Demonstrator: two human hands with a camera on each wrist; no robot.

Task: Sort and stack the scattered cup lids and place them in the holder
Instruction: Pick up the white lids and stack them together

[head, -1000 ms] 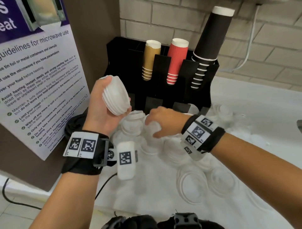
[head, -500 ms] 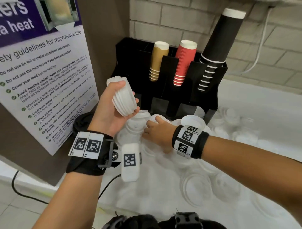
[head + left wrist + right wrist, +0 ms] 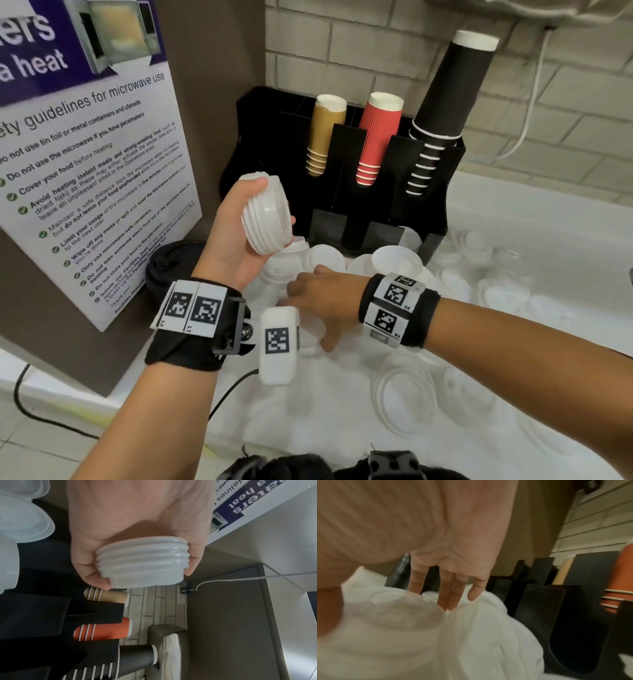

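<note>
Left hand (image 3: 236, 236): curled round a stack of white lids (image 3: 267, 214), held raised near the black holder (image 3: 346, 164). Right hand (image 3: 325, 301): fingers (image 3: 448, 596) extended, loose, touching scattered lids (image 3: 325, 258) on the white counter (image 3: 531, 240); nothing gripped. Step, as judged: gathering; next calls for pinching one matching lid and nesting it on the stack. Obscured: right wrist view blurred; white lids blend into counter, count unclear; holder's lid slots hardly visible

Left hand (image 3: 236, 236) raised, fingers curled; right hand (image 3: 325, 301) lowered, fingers extended.
</note>
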